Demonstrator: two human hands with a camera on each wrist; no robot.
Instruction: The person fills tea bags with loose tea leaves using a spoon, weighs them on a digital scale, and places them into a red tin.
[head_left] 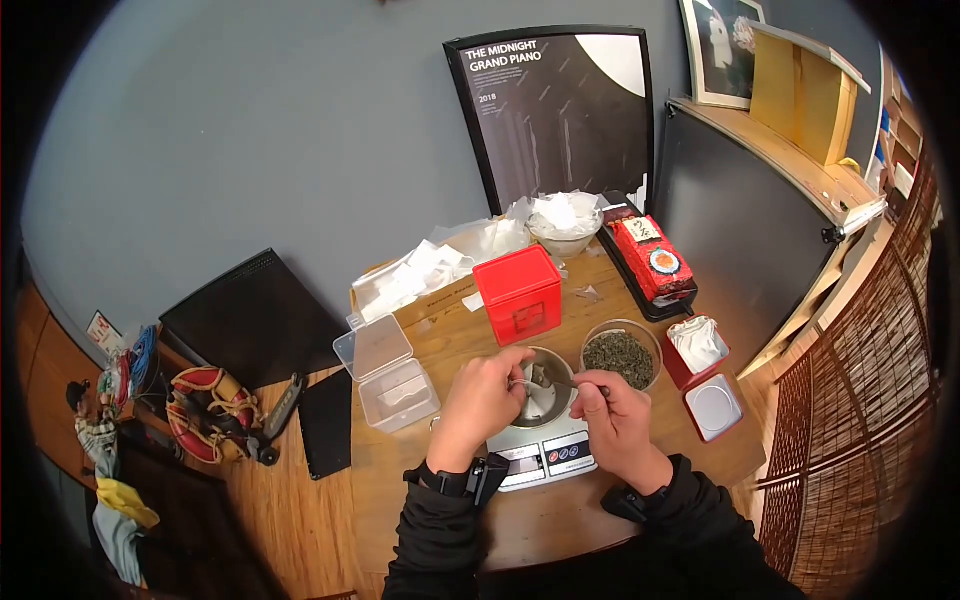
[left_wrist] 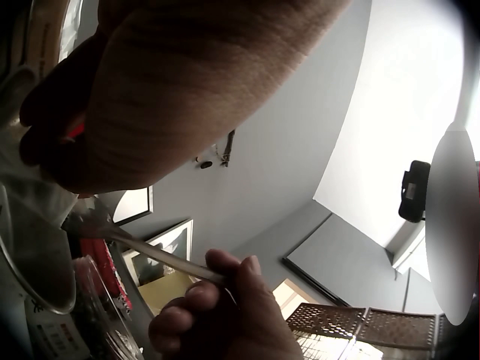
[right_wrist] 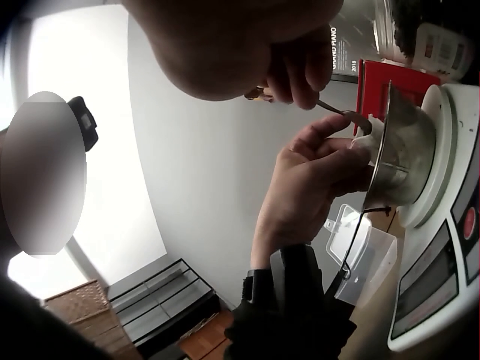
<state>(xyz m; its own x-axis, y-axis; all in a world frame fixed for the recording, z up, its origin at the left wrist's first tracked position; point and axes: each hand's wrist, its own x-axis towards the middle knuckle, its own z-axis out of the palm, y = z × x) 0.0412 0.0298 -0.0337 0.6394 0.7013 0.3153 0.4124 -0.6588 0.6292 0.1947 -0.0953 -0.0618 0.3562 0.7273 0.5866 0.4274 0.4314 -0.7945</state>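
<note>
A metal bowl (right_wrist: 411, 161) stands on a white kitchen scale (head_left: 560, 463). My left hand (head_left: 487, 398) pinches a small white pouch (head_left: 539, 402), like an empty tea bag, over that bowl. In my right hand (head_left: 617, 422) is the handle of a metal spoon (left_wrist: 169, 259). The spoon's head reaches into the pouch's mouth, beside the left fingertips, in both wrist views. Right of the metal bowl, a clear round bowl (head_left: 656, 349) holds dried, dark green leaves (head_left: 619, 358).
Behind the scale stands a red box (head_left: 517, 292). A clear plastic box (head_left: 400, 400) lies open at the left. At the right are a red tin (head_left: 697, 350) with white contents and its lid (head_left: 713, 408). White pouches (head_left: 415, 275) and a red packet (head_left: 655, 262) line the back.
</note>
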